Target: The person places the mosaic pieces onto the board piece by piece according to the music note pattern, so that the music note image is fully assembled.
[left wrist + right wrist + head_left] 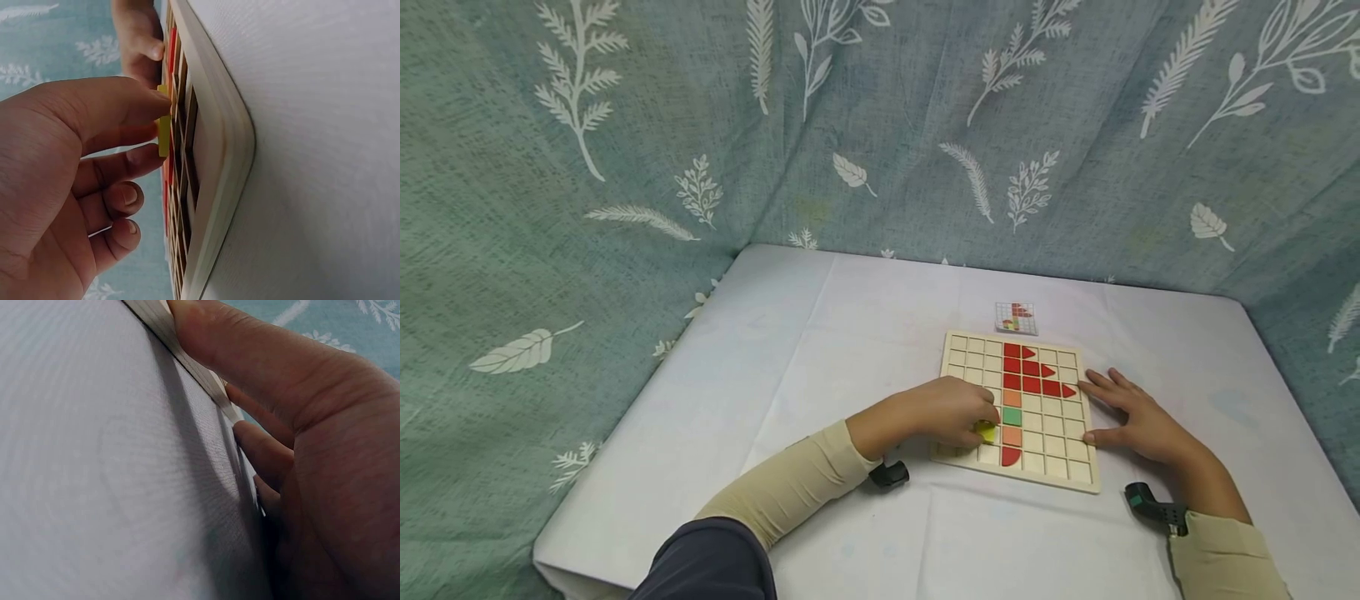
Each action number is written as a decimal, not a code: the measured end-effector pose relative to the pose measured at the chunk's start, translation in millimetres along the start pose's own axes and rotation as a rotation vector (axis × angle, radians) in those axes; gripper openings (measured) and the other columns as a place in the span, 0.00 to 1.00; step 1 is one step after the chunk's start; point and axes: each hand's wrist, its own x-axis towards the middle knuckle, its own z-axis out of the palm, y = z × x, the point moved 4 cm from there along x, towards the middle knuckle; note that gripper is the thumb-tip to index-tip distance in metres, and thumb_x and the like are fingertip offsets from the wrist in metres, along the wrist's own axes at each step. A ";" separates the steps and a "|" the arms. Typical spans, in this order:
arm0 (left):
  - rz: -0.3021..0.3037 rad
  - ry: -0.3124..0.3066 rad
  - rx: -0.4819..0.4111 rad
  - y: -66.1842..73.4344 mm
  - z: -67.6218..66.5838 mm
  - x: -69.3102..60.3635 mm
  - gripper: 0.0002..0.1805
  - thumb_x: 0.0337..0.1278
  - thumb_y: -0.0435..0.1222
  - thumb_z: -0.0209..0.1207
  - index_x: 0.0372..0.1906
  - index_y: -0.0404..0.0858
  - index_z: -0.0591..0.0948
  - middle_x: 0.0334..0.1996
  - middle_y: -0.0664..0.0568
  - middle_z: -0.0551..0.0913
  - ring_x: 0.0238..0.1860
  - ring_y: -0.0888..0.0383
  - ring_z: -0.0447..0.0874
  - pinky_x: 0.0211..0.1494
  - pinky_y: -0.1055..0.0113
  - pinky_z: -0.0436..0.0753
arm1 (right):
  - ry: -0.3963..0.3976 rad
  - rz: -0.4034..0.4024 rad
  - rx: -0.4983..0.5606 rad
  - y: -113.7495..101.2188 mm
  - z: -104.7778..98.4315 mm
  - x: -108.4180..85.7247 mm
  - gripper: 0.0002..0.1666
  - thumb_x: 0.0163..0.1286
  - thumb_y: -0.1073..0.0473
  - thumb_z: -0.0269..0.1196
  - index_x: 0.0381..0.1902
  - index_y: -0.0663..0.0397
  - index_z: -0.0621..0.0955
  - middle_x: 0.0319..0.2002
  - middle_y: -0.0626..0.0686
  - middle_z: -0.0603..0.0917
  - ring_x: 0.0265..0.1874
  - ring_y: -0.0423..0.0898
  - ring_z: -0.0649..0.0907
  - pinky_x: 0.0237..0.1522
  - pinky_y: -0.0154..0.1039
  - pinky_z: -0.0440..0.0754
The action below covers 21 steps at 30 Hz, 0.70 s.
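My left hand (946,410) pinches a small yellow tile (164,125) between thumb and fingers, over the lower left part of a wooden grid board (1057,467). In the left wrist view the tile stands on edge at the board's surface; whether it touches a cell I cannot tell. Beside that hand runs a column with an orange tile (1012,398), a green tile (1012,417), another orange one and a red rounded tile (1011,456). Red tiles (1032,385) with pointed ends fill three rows above. My right hand (1138,423) touches the board's right edge, fingers spread.
A small pattern card (1016,318) lies just behind the board. White cloth (850,333) covers the table, and a leaf-printed curtain (880,133) hangs behind and at the sides. Black wrist devices (1150,505) sit under both forearms.
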 end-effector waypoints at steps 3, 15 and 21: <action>-0.003 -0.005 -0.006 0.2 0.5 0.8 0.06 0.53 0.40 0.64 0.37 0.49 0.82 0.27 0.61 0.69 0.26 0.67 0.63 0.28 0.73 0.64 | 0.002 0.001 -0.006 0.0 0.6 -0.1 0.58 0.49 0.37 0.74 0.73 0.52 0.65 0.75 0.58 0.53 0.74 0.63 0.41 0.60 0.74 0.43; 0.018 -0.008 0.009 -0.1 2.1 7.0 0.07 0.56 0.47 0.66 0.33 0.51 0.80 0.27 0.62 0.70 0.27 0.67 0.64 0.28 0.73 0.65 | 0.005 -0.001 -0.008 0.6 0.8 0.6 0.58 0.49 0.36 0.73 0.73 0.52 0.65 0.75 0.58 0.53 0.74 0.63 0.41 0.60 0.74 0.43; 0.027 -0.012 0.022 -0.2 2.9 10.8 0.08 0.57 0.49 0.65 0.33 0.51 0.81 0.28 0.63 0.70 0.27 0.67 0.65 0.28 0.73 0.66 | 0.004 -0.002 -0.009 0.2 0.5 0.5 0.58 0.49 0.36 0.73 0.73 0.53 0.65 0.75 0.58 0.53 0.74 0.63 0.41 0.60 0.74 0.43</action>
